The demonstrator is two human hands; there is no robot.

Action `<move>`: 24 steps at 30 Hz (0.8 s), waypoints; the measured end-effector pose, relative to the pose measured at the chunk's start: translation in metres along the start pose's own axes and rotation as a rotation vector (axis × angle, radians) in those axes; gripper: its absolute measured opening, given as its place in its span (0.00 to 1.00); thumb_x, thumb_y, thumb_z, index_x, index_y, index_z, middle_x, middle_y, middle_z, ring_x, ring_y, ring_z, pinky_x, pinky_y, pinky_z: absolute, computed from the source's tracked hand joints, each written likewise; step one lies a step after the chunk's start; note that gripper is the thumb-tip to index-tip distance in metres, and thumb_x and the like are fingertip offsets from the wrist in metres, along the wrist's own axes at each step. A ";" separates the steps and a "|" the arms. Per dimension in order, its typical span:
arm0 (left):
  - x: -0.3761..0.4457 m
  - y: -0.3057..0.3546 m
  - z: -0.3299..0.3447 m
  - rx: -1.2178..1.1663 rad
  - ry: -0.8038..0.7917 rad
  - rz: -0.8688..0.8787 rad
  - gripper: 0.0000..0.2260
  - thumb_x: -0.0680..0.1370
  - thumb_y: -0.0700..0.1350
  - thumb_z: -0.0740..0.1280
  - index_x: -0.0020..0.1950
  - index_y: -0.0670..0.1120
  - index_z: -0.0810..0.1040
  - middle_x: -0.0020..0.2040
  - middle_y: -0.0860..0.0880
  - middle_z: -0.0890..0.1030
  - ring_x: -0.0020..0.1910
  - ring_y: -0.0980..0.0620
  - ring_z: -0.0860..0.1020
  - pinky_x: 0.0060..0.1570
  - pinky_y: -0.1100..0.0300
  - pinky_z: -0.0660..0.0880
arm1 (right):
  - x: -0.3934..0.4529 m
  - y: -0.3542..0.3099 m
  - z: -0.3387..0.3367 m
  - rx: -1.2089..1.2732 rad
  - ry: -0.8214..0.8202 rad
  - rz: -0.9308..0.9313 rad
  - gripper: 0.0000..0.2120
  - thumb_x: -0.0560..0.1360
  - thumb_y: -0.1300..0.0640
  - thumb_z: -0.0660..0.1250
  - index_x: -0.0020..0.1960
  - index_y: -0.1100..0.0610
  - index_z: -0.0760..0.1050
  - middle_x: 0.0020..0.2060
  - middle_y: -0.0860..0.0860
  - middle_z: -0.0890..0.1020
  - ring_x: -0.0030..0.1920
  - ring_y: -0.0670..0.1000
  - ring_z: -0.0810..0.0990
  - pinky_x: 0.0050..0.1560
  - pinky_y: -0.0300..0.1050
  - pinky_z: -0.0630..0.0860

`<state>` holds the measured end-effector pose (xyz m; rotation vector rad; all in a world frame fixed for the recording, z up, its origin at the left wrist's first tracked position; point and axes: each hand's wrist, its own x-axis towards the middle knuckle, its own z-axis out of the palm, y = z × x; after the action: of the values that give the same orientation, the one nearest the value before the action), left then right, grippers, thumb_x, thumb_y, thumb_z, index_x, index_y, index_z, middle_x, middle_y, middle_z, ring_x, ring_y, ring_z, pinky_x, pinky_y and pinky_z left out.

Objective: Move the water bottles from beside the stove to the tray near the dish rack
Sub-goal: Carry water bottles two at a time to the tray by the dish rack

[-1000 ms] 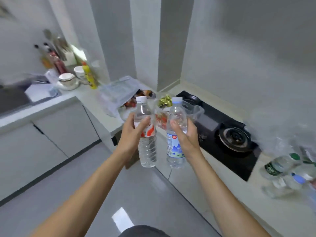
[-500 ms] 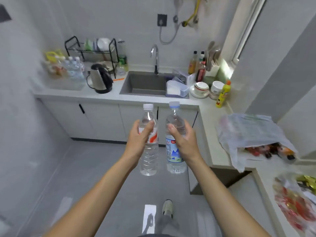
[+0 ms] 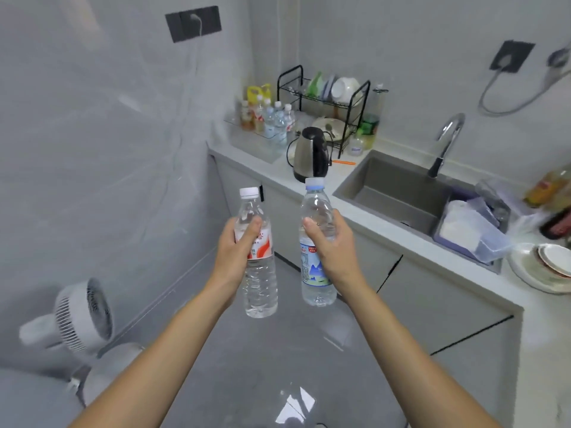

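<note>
My left hand (image 3: pixel 234 251) grips a clear water bottle with a red-and-white label and white cap (image 3: pixel 258 282), held upright over the floor. My right hand (image 3: pixel 332 248) grips a second upright bottle with a blue-and-white label and pale blue cap (image 3: pixel 316 282). Far ahead, a clear tray (image 3: pixel 247 140) sits on the counter's left end, next to the black dish rack (image 3: pixel 324 103). Several bottles (image 3: pixel 272 118) stand at the tray's back.
A steel kettle (image 3: pixel 309 156) stands in front of the dish rack. To the right are the sink (image 3: pixel 392 193), its faucet (image 3: pixel 446 140), a plastic tub (image 3: pixel 472 233) and plates (image 3: pixel 550 267). A white fan (image 3: pixel 77 313) stands on the floor at left.
The view has swung left from the stove past the sink toward the dish rack corner. Both hands still hold their bottles upright, now slightly further apart.
</note>
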<state>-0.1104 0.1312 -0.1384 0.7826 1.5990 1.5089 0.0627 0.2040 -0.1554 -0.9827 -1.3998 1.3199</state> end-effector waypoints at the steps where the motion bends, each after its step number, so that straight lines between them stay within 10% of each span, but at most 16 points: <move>1: 0.011 0.001 -0.005 -0.003 0.046 0.004 0.10 0.83 0.53 0.68 0.60 0.49 0.78 0.48 0.50 0.86 0.39 0.60 0.85 0.38 0.69 0.78 | 0.015 0.002 0.009 0.005 -0.025 0.003 0.10 0.81 0.55 0.73 0.58 0.59 0.78 0.43 0.45 0.86 0.44 0.45 0.84 0.49 0.41 0.80; 10: 0.135 0.008 -0.053 -0.050 0.199 0.039 0.07 0.83 0.53 0.68 0.57 0.51 0.79 0.47 0.50 0.86 0.43 0.54 0.86 0.43 0.61 0.80 | 0.136 0.019 0.099 0.005 -0.206 0.032 0.09 0.81 0.55 0.73 0.60 0.54 0.78 0.47 0.46 0.87 0.48 0.44 0.86 0.50 0.35 0.78; 24: 0.442 0.063 -0.128 0.047 -0.039 0.119 0.15 0.81 0.51 0.71 0.64 0.49 0.76 0.56 0.49 0.84 0.55 0.51 0.85 0.48 0.63 0.79 | 0.396 0.037 0.237 -0.090 -0.076 -0.014 0.10 0.81 0.51 0.72 0.60 0.43 0.76 0.55 0.47 0.86 0.57 0.48 0.85 0.62 0.51 0.81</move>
<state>-0.4470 0.4515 -0.1350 0.9421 1.5888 1.5342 -0.2616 0.5343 -0.1445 -0.9891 -1.5325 1.3054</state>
